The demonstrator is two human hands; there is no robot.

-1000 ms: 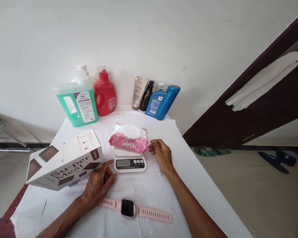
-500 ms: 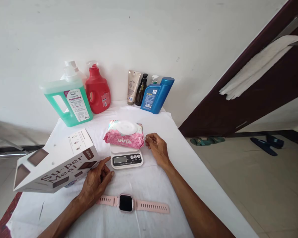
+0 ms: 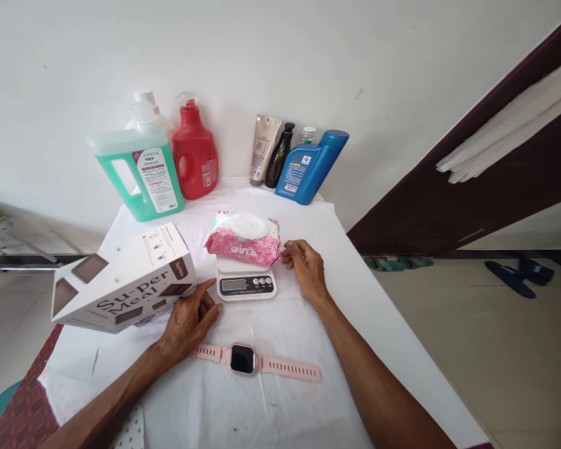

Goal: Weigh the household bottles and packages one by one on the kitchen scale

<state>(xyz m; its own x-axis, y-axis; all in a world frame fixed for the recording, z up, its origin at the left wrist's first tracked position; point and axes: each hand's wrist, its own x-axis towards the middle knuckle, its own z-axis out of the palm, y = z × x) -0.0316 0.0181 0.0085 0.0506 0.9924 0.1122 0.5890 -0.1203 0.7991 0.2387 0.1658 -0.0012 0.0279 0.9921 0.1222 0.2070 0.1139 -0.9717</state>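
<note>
A pink pack of wet wipes (image 3: 244,242) with a white lid lies on a white digital kitchen scale (image 3: 246,285), whose display looks blank. My left hand (image 3: 190,317) rests on the cloth at the scale's lower left, thumb and forefinger apart, holding nothing. Beside the pack's right end is my right hand (image 3: 307,269), its fingers loosely bent and nothing held; whether a fingertip touches the pack I cannot tell. Nearer to me lies a pink-strapped smartwatch (image 3: 242,358) with a dark screen. A white printed box (image 3: 129,280) leans at a tilt left of my left hand.
Along the wall stand a green liquid jug (image 3: 140,174), a red detergent bottle (image 3: 196,153), a beige tube (image 3: 264,149), a dark pump bottle (image 3: 279,156) and a blue bottle (image 3: 311,168). White cloth (image 3: 280,411) covers the table. Slippers (image 3: 518,276) lie on the floor at right.
The whole view has shifted, so the table items appear slightly higher and farther right. Both hands keep nearly the same places beside the scale and wipes.
</note>
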